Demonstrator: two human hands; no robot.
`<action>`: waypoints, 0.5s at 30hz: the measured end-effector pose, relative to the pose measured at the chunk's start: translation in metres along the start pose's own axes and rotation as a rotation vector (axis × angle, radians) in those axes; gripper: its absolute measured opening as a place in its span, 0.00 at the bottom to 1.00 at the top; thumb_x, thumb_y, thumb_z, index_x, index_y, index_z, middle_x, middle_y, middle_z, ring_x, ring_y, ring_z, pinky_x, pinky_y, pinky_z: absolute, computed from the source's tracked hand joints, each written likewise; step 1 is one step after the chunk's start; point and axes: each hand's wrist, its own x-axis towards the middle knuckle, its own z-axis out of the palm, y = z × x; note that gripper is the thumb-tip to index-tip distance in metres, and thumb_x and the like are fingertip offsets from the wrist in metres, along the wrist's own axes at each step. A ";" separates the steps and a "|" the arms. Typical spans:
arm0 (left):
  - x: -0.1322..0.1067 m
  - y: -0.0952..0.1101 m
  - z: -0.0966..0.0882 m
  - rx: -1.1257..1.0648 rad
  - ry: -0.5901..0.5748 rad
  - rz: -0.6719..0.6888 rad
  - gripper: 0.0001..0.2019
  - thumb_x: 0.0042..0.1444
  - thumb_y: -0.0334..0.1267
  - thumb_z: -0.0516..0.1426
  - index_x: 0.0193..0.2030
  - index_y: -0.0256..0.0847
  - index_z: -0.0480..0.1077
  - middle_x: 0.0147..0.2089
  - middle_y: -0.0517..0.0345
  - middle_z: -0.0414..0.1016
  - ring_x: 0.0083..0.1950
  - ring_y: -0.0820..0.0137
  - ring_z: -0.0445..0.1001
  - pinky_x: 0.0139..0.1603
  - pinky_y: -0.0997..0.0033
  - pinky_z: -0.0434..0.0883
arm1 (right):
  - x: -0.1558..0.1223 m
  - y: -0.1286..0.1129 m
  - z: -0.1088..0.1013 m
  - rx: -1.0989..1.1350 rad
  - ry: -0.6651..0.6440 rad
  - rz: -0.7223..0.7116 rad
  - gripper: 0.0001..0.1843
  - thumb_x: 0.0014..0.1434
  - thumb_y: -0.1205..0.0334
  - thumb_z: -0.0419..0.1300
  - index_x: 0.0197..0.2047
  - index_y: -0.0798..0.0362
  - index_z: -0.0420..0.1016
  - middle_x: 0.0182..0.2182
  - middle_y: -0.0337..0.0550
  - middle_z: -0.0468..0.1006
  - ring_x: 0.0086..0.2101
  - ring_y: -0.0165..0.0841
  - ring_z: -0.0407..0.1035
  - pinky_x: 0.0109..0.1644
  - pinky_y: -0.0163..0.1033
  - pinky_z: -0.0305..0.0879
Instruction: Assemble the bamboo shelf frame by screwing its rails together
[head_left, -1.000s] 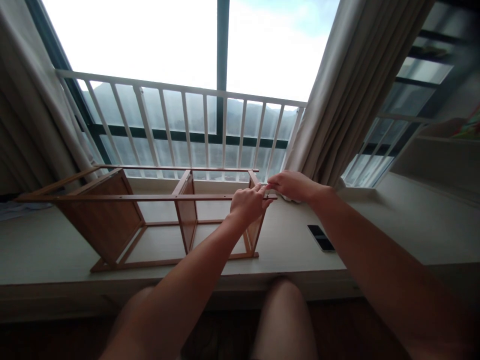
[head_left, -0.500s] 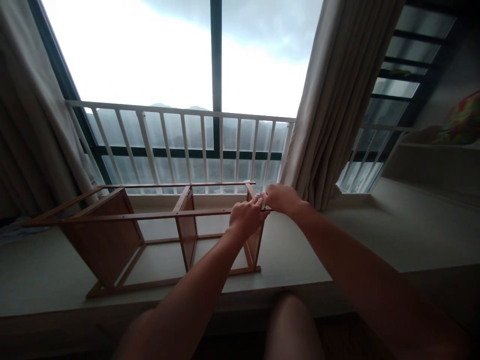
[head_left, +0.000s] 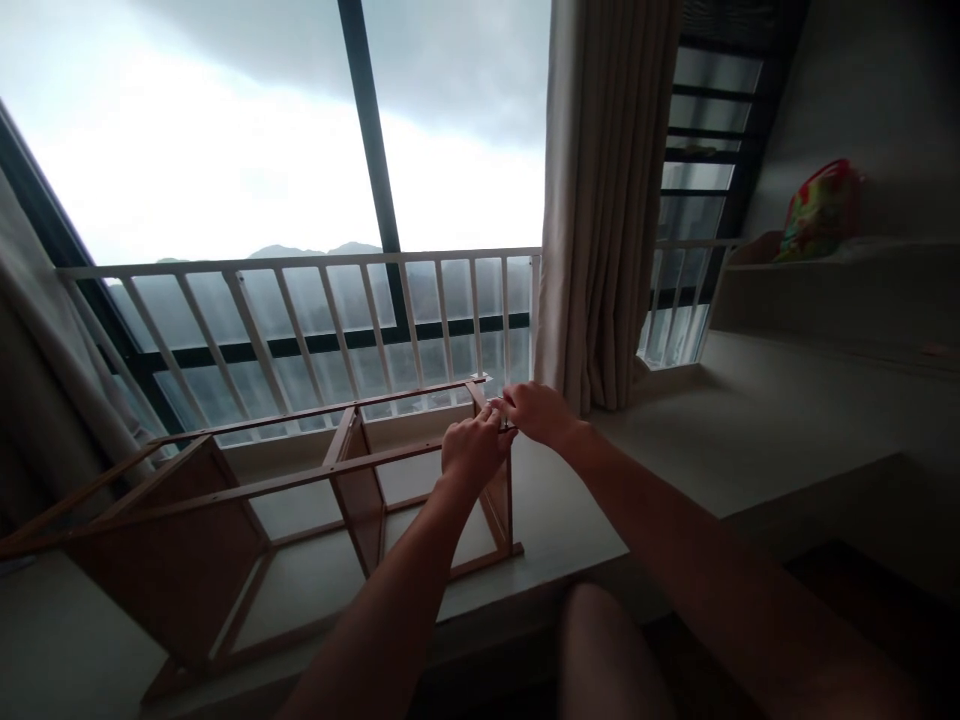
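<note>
A brown wooden shelf frame (head_left: 247,520) lies on its side on the pale window ledge (head_left: 750,440). My left hand (head_left: 472,450) is closed around the near top rail at the frame's right end. My right hand (head_left: 536,412) meets it at the same upper right corner, fingers pinched together on something too small to make out. Both forearms reach in from the bottom of the view.
A white railing (head_left: 300,300) runs along the big window behind the frame. A beige curtain (head_left: 607,200) hangs right of the hands. A colourful bag (head_left: 817,210) rests on a raised shelf at the right. My knee (head_left: 607,650) shows below the ledge.
The view has swung up and to the right, so the phone on the ledge is out of sight. Both hands stay at the frame's upper right corner.
</note>
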 end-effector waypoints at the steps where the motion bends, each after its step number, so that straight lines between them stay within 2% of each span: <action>1: 0.000 0.000 0.000 -0.004 0.000 0.000 0.26 0.66 0.54 0.44 0.65 0.47 0.63 0.66 0.45 0.67 0.51 0.58 0.76 0.47 0.59 0.69 | -0.001 0.000 0.000 0.020 0.017 -0.007 0.21 0.67 0.47 0.50 0.39 0.52 0.77 0.35 0.47 0.81 0.34 0.35 0.73 0.35 0.37 0.59; 6: 0.000 0.000 0.003 -0.036 0.016 -0.004 0.28 0.65 0.55 0.44 0.65 0.44 0.63 0.65 0.45 0.67 0.52 0.57 0.76 0.48 0.59 0.69 | -0.007 0.004 0.008 0.164 0.126 -0.048 0.17 0.69 0.53 0.51 0.38 0.54 0.76 0.31 0.42 0.79 0.31 0.31 0.70 0.34 0.34 0.58; 10: 0.001 -0.001 0.006 -0.048 0.024 -0.002 0.27 0.65 0.55 0.45 0.65 0.44 0.63 0.66 0.47 0.67 0.51 0.55 0.76 0.47 0.56 0.70 | -0.014 0.011 0.020 0.569 0.288 -0.140 0.14 0.65 0.57 0.56 0.35 0.56 0.78 0.27 0.40 0.77 0.29 0.31 0.70 0.35 0.35 0.63; 12: 0.002 -0.001 0.006 -0.055 0.031 -0.003 0.27 0.65 0.55 0.45 0.66 0.45 0.62 0.66 0.47 0.67 0.52 0.55 0.76 0.47 0.55 0.70 | -0.019 0.015 0.025 0.739 0.314 -0.118 0.14 0.65 0.57 0.56 0.38 0.56 0.79 0.26 0.40 0.77 0.27 0.31 0.69 0.34 0.36 0.64; 15: 0.003 0.001 0.005 -0.064 0.039 -0.009 0.27 0.66 0.55 0.45 0.66 0.46 0.62 0.67 0.49 0.66 0.53 0.56 0.75 0.49 0.55 0.70 | -0.030 0.020 0.028 0.861 0.315 -0.066 0.14 0.65 0.58 0.55 0.46 0.55 0.79 0.29 0.40 0.77 0.27 0.31 0.69 0.31 0.36 0.65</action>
